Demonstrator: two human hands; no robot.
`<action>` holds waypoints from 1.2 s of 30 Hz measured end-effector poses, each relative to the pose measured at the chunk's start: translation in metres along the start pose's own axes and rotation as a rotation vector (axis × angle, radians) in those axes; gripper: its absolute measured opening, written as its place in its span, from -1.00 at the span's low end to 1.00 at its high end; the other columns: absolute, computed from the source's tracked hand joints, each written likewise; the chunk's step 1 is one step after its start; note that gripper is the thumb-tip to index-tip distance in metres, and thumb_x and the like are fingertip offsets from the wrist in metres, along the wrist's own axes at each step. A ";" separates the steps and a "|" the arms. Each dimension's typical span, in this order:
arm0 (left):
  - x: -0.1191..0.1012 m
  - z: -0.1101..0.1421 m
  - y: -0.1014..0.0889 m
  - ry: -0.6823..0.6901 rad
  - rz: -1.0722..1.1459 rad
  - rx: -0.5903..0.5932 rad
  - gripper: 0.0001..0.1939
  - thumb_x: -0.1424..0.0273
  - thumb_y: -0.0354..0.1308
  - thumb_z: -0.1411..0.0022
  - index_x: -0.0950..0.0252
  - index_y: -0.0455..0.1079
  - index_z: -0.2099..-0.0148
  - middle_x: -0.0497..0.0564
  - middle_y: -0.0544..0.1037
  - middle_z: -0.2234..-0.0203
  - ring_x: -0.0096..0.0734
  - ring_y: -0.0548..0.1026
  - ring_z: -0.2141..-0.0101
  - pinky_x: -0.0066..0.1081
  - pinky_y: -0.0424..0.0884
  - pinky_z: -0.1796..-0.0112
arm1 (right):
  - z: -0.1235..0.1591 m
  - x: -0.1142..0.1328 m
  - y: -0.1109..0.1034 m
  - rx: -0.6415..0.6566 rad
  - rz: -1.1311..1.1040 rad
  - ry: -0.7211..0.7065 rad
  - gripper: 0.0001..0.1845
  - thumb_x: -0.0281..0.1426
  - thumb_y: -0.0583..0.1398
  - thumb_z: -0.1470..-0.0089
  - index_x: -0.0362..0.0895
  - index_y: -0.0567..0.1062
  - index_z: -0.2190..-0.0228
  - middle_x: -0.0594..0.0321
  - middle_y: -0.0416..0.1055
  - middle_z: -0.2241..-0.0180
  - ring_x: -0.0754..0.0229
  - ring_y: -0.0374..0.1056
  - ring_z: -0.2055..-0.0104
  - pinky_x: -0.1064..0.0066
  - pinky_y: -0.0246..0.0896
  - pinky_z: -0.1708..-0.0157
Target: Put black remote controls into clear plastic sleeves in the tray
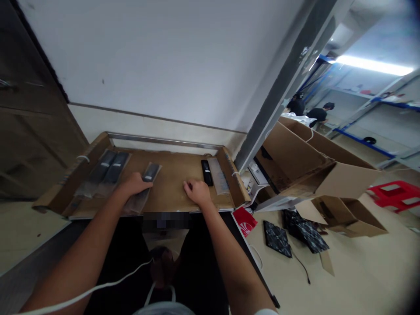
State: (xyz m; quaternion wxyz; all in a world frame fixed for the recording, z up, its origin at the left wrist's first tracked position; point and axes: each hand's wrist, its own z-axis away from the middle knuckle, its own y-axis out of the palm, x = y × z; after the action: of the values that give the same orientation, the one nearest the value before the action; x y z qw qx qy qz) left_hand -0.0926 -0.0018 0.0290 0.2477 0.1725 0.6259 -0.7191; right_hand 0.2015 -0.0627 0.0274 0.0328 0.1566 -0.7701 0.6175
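My left hand is closed on a clear plastic bag with a slim black oblong device inside, which bears a small white label. The bag's lower end hangs below the hand. My right hand rests on the cardboard with its fingers curled in, and no object shows in them. Just beyond it lies an unbagged black oblong device with a white label. Beside that is a flat clear plastic bag. At the left, two more bagged black devices lie side by side.
The work surface is a cardboard-lined tray with raised sides, against a white wall. Large cardboard boxes stand at the right beyond a grey post. Dark patterned panels and a red stool are on the floor. Two people work farther back.
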 end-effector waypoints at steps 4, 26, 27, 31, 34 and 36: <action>-0.022 0.017 0.021 0.085 -0.039 0.034 -0.63 0.07 0.35 0.13 0.24 0.38 0.48 0.14 0.56 0.52 -0.07 0.54 0.45 -0.35 0.25 0.48 | -0.002 0.016 0.007 -0.010 -0.206 -0.043 -0.59 -0.07 0.11 -0.34 -0.08 0.56 0.35 0.18 0.56 0.35 0.16 0.43 0.27 0.40 0.12 0.27; -0.052 0.009 0.051 0.134 1.028 0.088 -0.42 -0.15 0.16 -0.16 0.29 0.31 0.53 -0.03 0.36 0.71 -0.44 0.32 0.70 -0.47 0.25 0.68 | -0.018 0.033 0.040 0.108 -1.243 0.045 -0.63 -0.05 0.22 -0.14 -0.11 0.49 0.23 0.28 0.48 0.33 0.20 0.39 0.27 0.40 0.29 0.23; -0.051 0.009 0.053 0.137 1.033 0.077 -0.43 -0.14 0.15 -0.17 0.28 0.31 0.53 -0.04 0.35 0.72 -0.45 0.31 0.71 -0.47 0.24 0.69 | -0.017 0.034 0.041 0.101 -1.210 0.031 -0.63 -0.07 0.20 -0.17 -0.11 0.50 0.21 0.27 0.50 0.30 0.19 0.40 0.26 0.39 0.30 0.21; -0.044 0.011 0.058 0.160 1.055 -0.035 -0.47 -0.11 0.13 -0.19 0.26 0.31 0.50 -0.05 0.37 0.69 -0.43 0.33 0.70 -0.45 0.25 0.67 | -0.014 0.031 0.040 -0.108 -0.936 0.079 -0.65 -0.15 0.16 -0.24 -0.10 0.51 0.07 0.16 0.54 0.18 0.14 0.44 0.15 0.31 0.30 0.06; -0.040 0.011 0.059 0.164 1.055 -0.090 -0.49 -0.08 0.11 -0.20 0.25 0.31 0.50 -0.05 0.38 0.68 -0.43 0.33 0.68 -0.44 0.26 0.66 | -0.011 0.022 0.036 -0.331 -0.608 0.192 -0.69 -0.27 0.14 -0.26 -0.18 0.51 0.07 0.00 0.52 0.11 0.01 0.40 0.01 0.19 0.22 -0.09; -0.039 0.011 0.059 0.159 1.048 -0.081 -0.50 -0.07 0.11 -0.20 0.25 0.30 0.51 -0.04 0.37 0.67 -0.42 0.33 0.67 -0.43 0.27 0.64 | -0.010 0.015 0.034 -0.366 -0.454 0.251 -0.69 -0.33 0.13 -0.25 -0.24 0.51 0.08 -0.09 0.51 0.08 -0.06 0.36 -0.04 0.14 0.17 -0.14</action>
State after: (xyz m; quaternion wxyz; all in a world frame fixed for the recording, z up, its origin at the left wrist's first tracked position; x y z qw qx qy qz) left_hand -0.0263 -0.0123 0.0044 0.5322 0.5063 0.4999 -0.4589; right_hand 0.1761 -0.0494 0.0019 0.2922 0.2386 -0.8037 0.4601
